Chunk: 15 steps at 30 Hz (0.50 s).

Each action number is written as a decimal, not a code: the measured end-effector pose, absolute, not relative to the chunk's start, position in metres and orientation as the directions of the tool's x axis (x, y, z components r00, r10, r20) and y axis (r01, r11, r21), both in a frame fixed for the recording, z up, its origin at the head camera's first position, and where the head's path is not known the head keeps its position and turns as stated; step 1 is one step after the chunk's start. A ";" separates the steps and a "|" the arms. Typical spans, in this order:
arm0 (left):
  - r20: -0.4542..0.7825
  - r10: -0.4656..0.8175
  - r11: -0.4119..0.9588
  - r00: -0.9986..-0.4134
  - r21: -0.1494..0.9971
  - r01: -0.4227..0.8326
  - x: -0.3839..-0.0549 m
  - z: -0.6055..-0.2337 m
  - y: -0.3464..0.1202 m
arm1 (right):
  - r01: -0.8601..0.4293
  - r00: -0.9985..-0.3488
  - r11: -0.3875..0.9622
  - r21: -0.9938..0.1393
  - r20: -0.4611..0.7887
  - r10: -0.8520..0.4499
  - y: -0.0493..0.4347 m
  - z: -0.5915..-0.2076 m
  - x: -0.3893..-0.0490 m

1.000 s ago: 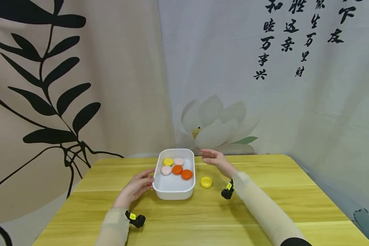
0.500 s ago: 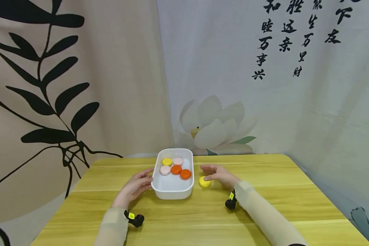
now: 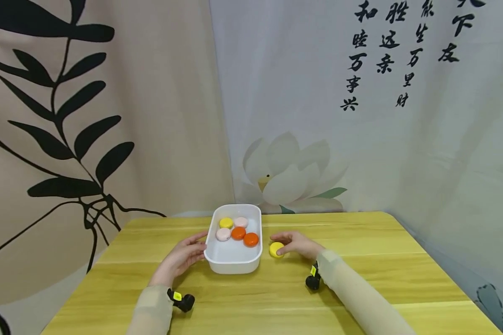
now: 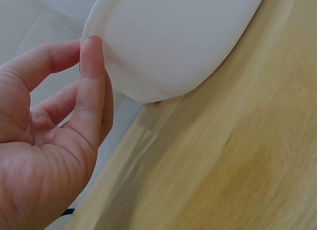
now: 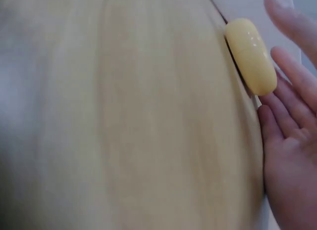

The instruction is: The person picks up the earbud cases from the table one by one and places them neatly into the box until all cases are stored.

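Note:
A white rectangular tub [image 3: 232, 264] stands on the table with yellow, pale pink and orange round glossy pieces inside. My left hand [image 3: 185, 257] is at its left side, and in the left wrist view its fingertips [image 4: 92, 48] pinch the tub's rim. To the right of the tub, a thick yellow disc [image 3: 274, 250] with rounded edges lies on the tabletop. My right hand [image 3: 297, 244] reaches round it, thumb on the near side and fingers at the far side. The blurred right wrist view shows these fingers [image 5: 297, 77] close beside the disc; contact there is unclear.
The pale wooden table [image 3: 339, 288] ends just behind the tub. A hanging cloth [image 3: 172, 116] with printed leaves, a flower and characters forms the backdrop. Each wrist carries a small black camera, such as the right wrist camera [image 3: 313, 280].
My right hand has come down from beyond the yellow disc and now has its thumb and fingers round it. The left hand stays at the tub; the whole view shifts slightly.

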<state>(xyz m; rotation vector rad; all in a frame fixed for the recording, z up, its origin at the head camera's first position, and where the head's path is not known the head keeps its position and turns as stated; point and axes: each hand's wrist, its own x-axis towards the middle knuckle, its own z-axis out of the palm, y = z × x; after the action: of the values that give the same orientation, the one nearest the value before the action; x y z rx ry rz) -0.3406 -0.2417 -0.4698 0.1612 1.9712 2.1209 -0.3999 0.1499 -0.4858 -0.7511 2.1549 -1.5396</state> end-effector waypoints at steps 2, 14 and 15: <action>-0.088 0.234 -0.059 -0.968 0.993 -0.105 -0.340 -0.470 -0.242 | -0.210 -0.778 0.265 -0.941 -0.004 -0.628 0.149 -0.486 -0.401; -0.080 0.241 -0.052 -0.967 0.994 -0.095 -0.340 -0.468 -0.240 | -0.228 -0.803 0.366 -0.902 -0.039 -0.595 0.145 -0.488 -0.401; -0.084 0.237 -0.048 -0.968 0.994 -0.098 -0.340 -0.467 -0.241 | -0.233 -0.803 0.374 -0.898 -0.038 -0.594 0.145 -0.488 -0.401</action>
<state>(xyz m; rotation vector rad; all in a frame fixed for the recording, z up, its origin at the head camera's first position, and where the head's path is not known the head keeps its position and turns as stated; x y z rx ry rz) -0.3403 -0.2408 -0.4675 0.1493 1.9914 2.1151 -0.4005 0.1449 -0.4884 -0.7225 2.2837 -1.4054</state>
